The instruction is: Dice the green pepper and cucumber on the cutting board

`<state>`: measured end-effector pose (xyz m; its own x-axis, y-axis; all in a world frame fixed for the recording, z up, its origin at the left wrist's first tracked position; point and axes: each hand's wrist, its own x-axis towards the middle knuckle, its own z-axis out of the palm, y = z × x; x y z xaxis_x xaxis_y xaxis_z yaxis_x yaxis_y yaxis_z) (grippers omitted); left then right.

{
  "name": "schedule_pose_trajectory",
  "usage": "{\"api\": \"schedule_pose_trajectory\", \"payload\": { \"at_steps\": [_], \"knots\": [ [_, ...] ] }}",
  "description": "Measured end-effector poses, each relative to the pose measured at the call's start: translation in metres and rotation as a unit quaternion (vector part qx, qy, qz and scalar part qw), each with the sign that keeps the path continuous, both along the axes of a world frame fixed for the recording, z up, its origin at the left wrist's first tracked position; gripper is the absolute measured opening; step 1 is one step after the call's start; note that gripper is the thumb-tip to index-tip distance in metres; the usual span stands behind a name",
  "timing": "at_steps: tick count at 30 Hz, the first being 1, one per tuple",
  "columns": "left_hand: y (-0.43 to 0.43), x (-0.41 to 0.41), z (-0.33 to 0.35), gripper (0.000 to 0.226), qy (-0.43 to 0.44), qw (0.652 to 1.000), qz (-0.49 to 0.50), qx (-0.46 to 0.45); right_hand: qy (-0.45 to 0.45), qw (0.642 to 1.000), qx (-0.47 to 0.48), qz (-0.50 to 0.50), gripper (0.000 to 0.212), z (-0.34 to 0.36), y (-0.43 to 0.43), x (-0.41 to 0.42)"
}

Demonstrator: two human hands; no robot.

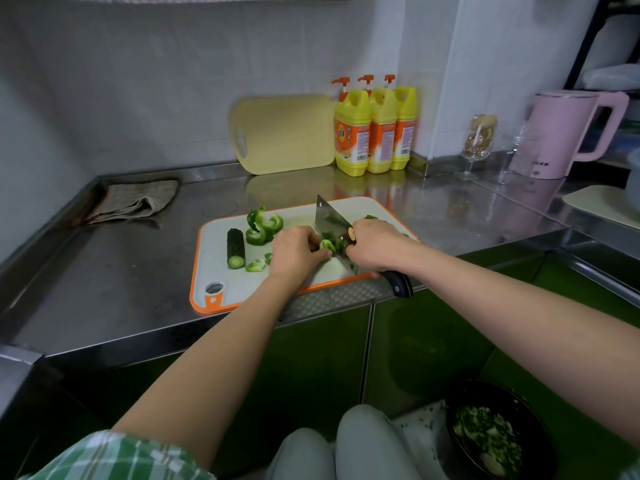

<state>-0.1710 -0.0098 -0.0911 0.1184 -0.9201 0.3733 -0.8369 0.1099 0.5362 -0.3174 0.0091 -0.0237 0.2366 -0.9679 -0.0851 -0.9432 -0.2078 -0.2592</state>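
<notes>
A white cutting board [221, 271] with an orange rim lies on the steel counter. On its left lies a dark cucumber piece [236, 248], with curled green pepper strips [264, 225] beside it and small pepper bits [256, 265] below. My left hand [296, 254] holds a pepper piece [327, 244] down with curled fingers. My right hand [375, 247] grips a cleaver [330, 221] by its dark handle, the blade standing right beside the left fingers on the pepper.
A folded grey cloth [135, 200] lies at the counter's back left. A yellow board [284, 133] and three yellow detergent bottles [375, 128] stand against the wall. Glasses [479, 140] and a pink kettle [568, 133] are at the right. A black bowl [533, 403] of chopped greens sits low right.
</notes>
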Motion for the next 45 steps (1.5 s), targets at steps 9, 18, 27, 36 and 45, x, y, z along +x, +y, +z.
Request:
{"api": "schedule_pose_trajectory", "payload": {
  "at_steps": [9,18,27,36,45],
  "knots": [
    [0.0,0.0,-0.001,0.027,-0.004,1.0,-0.008,-0.002,0.027,0.999,0.028,0.018,0.017,0.008,0.0,0.002],
    [0.004,-0.001,-0.001,0.018,-0.011,1.0,-0.01,-0.01,0.006,1.0,0.005,0.003,0.005,-0.01,-0.016,0.016],
    [0.013,-0.001,-0.01,0.02,-0.019,0.998,-0.022,-0.049,-0.122,0.991,0.008,-0.05,0.011,-0.02,-0.025,0.009],
    [0.011,0.002,-0.013,0.019,0.026,0.998,-0.016,-0.051,-0.142,0.99,0.012,-0.02,0.01,0.002,-0.025,-0.004],
    [0.01,0.002,-0.014,0.021,0.015,0.998,-0.017,-0.057,-0.063,0.998,0.026,0.002,0.015,0.008,-0.004,-0.005]
  ]
}}
